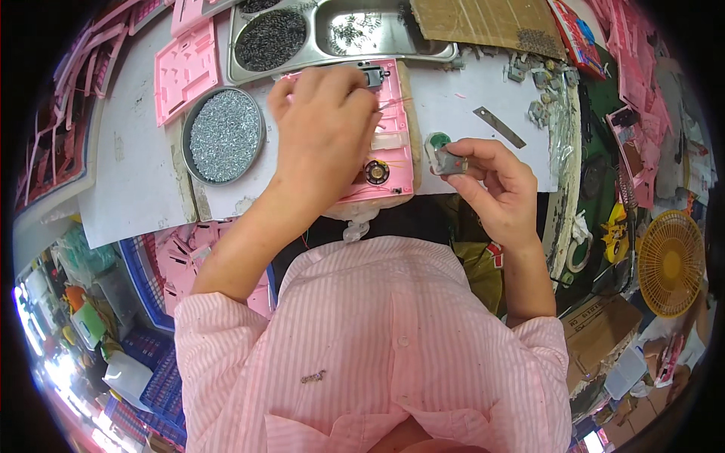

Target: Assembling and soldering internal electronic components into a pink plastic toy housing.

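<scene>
While the right hand (495,185) pinches a grey part (451,163), the left hand (321,124) covers a pink casing (402,172), grip hidden. Both seem light, stiff; grasp edges, sparing the likely fragile speaker (377,173) between the hands.

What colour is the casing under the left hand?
The casing is pink; the head view shows it best.

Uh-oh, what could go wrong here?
The left forearm might bump the round dish and spill its tiny metal pieces. The right hand might drop the small gray part it's pinching, or get nicked on the flat metal strip nearby, if that's a sharp blade.
</scene>
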The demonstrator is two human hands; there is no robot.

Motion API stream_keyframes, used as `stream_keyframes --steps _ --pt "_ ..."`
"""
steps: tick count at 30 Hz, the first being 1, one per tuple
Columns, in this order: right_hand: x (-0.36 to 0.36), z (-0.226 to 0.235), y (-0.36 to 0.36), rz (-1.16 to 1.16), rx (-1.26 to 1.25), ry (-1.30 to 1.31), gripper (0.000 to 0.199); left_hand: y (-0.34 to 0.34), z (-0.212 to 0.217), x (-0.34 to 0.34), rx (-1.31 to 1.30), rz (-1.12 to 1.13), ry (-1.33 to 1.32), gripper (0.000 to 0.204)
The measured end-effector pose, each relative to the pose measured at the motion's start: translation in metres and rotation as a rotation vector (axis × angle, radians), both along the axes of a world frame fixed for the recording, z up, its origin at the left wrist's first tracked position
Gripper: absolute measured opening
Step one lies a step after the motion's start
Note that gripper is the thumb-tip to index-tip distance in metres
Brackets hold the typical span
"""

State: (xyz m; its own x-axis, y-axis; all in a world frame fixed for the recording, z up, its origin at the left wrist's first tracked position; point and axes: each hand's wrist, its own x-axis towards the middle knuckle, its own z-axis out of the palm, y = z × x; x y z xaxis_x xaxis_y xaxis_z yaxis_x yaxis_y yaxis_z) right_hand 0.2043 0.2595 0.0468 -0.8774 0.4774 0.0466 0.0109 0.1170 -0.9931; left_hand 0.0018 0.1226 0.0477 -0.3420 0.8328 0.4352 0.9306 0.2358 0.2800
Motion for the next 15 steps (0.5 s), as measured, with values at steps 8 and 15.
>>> stream_keyframes --steps 8,15 --pt "-0.066 0.010 0.021 0.227 0.801 -0.047 0.025 -0.045 -0.031 -0.013 0.266 0.159 -0.362 0.013" --pt "-0.085 -0.007 0.028 0.290 0.735 -0.171 0.023 -0.045 -0.029 -0.011 0.265 0.155 -0.329 0.014"
